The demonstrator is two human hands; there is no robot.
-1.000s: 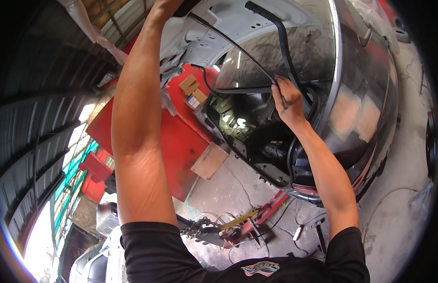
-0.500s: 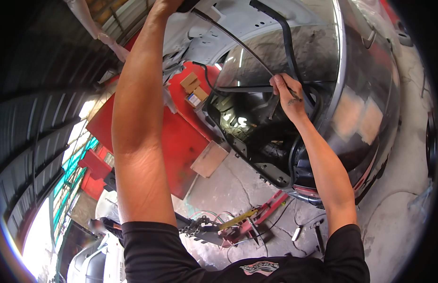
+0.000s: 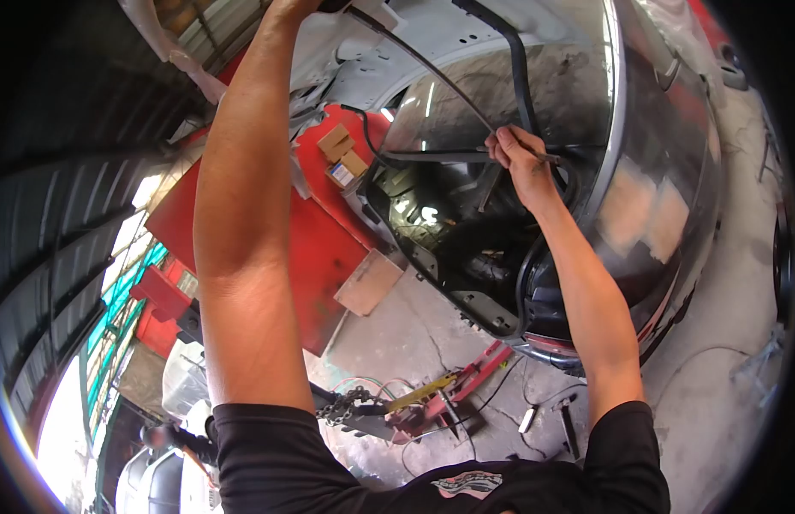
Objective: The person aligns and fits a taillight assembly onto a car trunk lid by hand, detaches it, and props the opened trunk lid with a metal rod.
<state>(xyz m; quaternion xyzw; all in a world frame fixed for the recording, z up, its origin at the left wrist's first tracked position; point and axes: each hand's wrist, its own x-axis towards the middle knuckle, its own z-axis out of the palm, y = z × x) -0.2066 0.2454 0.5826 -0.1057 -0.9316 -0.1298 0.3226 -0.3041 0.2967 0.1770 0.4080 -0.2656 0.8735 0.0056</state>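
My right hand [image 3: 519, 161] is closed around the lower end of a long thin metal rod [image 3: 444, 79], in front of the dark car's open rear. The rod slants up and left toward a dark piece [image 3: 336, 5] at the top edge. Beside that piece is my left hand [image 3: 303, 4], almost wholly cut off by the frame, its fingers hidden. A short dark bar [image 3: 490, 193] hangs just below my right hand. Behind the hands, the pale inner panel [image 3: 547, 19] and a black seal strip [image 3: 519, 73] show.
The car's dark side [image 3: 663, 120] bears beige sanded patches [image 3: 628, 210]. On the left, a red panel [image 3: 260, 248] stands near cardboard boxes [image 3: 350, 158]. A red and yellow jack-like frame [image 3: 431, 398] with a chain [image 3: 354, 404], cables and a hammer [image 3: 568, 427] lie on the concrete floor.
The view has shifted slightly, so the scene sits a little further left. My right hand has turned slightly at the rod's lower end and still grips it. My left arm stays raised.
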